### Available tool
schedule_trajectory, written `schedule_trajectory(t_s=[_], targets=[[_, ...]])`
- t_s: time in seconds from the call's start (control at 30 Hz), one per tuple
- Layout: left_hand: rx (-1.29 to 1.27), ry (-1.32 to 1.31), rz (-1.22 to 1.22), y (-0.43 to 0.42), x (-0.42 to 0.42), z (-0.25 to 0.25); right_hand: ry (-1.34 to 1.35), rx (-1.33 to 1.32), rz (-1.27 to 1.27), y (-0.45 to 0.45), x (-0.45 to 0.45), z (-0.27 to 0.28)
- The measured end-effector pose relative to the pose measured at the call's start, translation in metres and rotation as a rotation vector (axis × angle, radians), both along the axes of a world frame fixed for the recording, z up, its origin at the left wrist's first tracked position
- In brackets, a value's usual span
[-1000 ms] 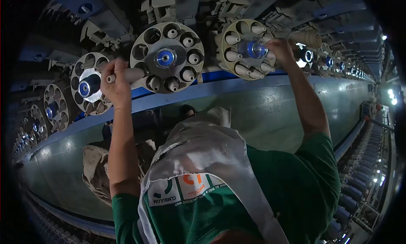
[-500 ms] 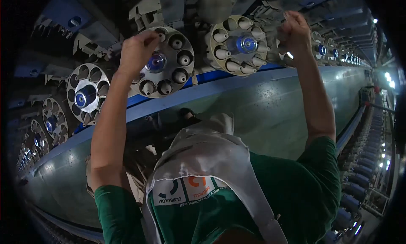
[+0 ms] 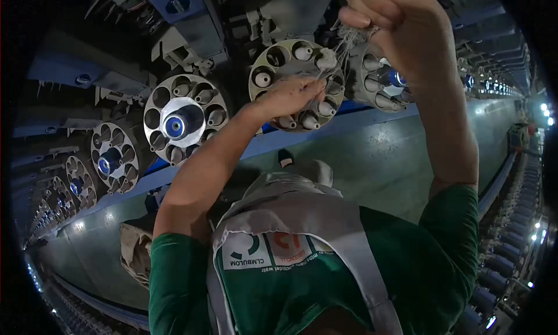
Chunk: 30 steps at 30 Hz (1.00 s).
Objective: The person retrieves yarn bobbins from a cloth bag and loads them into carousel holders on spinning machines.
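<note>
My right hand (image 3: 392,21) is raised at the top, fingers closed on a grey tangle of yarn (image 3: 353,36). Loose strands hang from it toward my left hand (image 3: 296,95), whose fingers are pinched together on the yarn over the front of a round bobbin magazine (image 3: 254,79). Pale cone-tipped bobbins sit in this magazine's round pockets, among them one bobbin (image 3: 303,51) at the top and another (image 3: 311,122) at the bottom. My left hand and forearm hide the magazine's centre and part of its left side.
Another bobbin magazine (image 3: 152,94) with a blue hub stands left, and one more magazine (image 3: 372,82) is right, partly behind my right hand. A blue rail (image 3: 244,155) runs below them. Further machinery (image 3: 503,230) lines the right side. A brown cloth bag (image 3: 135,253) hangs lower left.
The view has shifted, so the magazines appear further right. My left hand has moved across the magazine's front toward my right hand. A tangle of yarn now shows in my right hand.
</note>
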<state>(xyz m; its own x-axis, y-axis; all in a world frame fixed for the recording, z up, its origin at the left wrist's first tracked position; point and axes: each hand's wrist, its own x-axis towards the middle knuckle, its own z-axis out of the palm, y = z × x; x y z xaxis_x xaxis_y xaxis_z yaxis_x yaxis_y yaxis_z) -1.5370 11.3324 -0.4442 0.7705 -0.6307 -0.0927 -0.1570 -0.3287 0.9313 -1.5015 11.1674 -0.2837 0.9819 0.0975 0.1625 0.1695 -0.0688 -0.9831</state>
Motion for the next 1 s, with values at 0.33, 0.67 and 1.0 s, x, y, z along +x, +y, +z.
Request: schedule_trajectory(t_s=[0.33, 0.67, 1.0], targets=[[-0.465, -0.259, 0.235, 0.037, 0.021, 0.161, 0.116, 0.135, 0.567, 0.009, -0.043, -0.087], [-0.689, 0.025, 0.259, 0.006, -0.075, 0.162, -0.133, -0.358, 0.293, -0.009, -0.008, -0.021], [0.795, -0.951, 0.631, 0.187, -0.186, 0.132, -0.174, -0.361, 0.568, 0.002, -0.073, -0.111]])
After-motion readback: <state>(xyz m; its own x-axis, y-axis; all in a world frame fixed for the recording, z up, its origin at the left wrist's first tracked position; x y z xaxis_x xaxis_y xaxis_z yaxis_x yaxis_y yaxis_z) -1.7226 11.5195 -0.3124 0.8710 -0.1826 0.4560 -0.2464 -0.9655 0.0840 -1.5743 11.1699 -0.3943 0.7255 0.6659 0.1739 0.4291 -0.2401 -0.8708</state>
